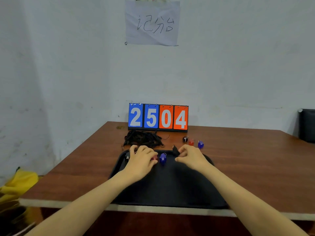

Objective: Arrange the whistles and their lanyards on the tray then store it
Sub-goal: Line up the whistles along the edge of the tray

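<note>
A black tray (pixel 170 188) lies on the brown table's front edge. My left hand (pixel 142 158) rests over the tray's far left part, its fingers closed on a red whistle (pixel 154 158). A blue whistle (pixel 163 158) with a ring stands on the tray just right of it. My right hand (pixel 190 156) is at the tray's far right part, its fingertips pinching a black whistle (pixel 175 150). Behind the tray a heap of black lanyards (pixel 143 139) lies on the table. Three more whistles sit to the right: black (pixel 185 139), red (pixel 191 142), blue (pixel 200 144).
A flip scoreboard (pixel 158 118) reading 2504 stands at the table's back against the wall. A black bin (pixel 307 125) sits at the far right. Yellow cloth (pixel 18 183) lies left of the table, below its edge. A paper note (pixel 152 23) hangs on the wall.
</note>
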{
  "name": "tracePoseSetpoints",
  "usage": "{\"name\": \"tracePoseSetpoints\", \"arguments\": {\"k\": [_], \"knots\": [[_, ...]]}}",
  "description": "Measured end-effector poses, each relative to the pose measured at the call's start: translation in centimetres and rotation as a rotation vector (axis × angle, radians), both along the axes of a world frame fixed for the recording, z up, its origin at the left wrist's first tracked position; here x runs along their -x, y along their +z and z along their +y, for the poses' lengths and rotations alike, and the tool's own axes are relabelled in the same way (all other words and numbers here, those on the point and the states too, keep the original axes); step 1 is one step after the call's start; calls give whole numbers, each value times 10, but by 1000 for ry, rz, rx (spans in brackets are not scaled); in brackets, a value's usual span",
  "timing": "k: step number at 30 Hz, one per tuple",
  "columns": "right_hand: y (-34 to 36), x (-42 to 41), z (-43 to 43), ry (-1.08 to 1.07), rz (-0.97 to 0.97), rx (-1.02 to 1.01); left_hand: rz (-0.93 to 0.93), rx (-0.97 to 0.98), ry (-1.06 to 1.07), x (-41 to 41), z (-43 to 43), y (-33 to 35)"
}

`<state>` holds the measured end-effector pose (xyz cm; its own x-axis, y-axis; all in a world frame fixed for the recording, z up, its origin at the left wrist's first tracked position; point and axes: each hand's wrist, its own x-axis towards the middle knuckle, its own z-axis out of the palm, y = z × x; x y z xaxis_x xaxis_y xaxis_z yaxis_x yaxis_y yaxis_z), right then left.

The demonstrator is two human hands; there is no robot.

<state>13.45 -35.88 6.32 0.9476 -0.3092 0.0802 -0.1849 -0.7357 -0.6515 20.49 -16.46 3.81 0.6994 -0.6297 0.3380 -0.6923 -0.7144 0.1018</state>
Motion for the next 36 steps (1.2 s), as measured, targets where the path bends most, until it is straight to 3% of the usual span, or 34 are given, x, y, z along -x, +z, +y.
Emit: {"name": "tracePoseSetpoints", "arguments": {"k": [5, 11, 36], "knots": [[-3, -14, 2, -25, 79, 6, -95, -103, -72, 2, -8, -6], [-8, -23, -1, -52, 147, -33, -61, -158, -102, 2, -10, -4], [-11, -20, 4, -60, 168, -19, -3, -153, -84, 4, -12, -7]]}}
